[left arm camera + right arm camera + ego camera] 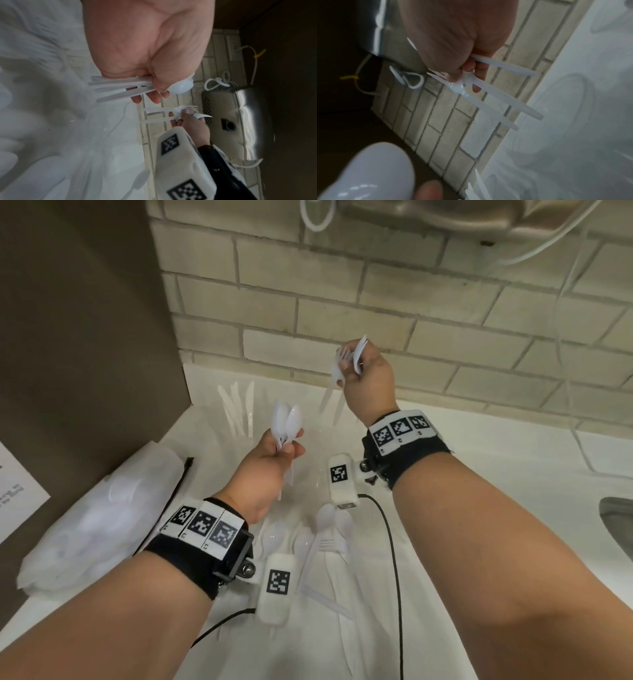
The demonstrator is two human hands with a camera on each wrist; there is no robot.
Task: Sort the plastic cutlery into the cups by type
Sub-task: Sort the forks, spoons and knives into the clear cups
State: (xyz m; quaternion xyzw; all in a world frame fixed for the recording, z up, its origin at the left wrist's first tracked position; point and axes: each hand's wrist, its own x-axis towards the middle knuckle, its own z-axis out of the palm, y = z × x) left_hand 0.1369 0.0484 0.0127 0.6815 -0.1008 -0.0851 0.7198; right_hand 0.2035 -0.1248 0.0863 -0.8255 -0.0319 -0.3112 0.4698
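Both hands are up off the white counter (pixel 479 440) and each one's got a fistful of plastic cutlery. Left hand (pixel 265 470) has its fingers wrapped round a bunch of spoons (pixel 287 421), bowls sticking up above the thumb and the handles fanning out below the palm, which shows nicely from the left wrist cam. Right hand (pixel 368 381) is higher and further back, close to the brick-tile wall (pixel 376 302), gripping a small bundle of forks (pixel 346 361) with the tines poking out the top and the handles hanging down past the fingers; there might be another kind of piece mixed into that bundle, can't really tell. The two hands are well apart, not touching each other. Just beyond the left hand there's a clear cup (pixel 245 422) with a few knives (pixel 236 402) standing in it, pretty hard to make out since everything is white or see-through. Down near the wrists, under both forearms, a loose pile of cutlery (pixel 325 542) lies on the counter, spoons and at least one fork in a jumble. Off to the left of the left forearm sits a clear plastic bag (pixel 102 515) with more white pieces inside.
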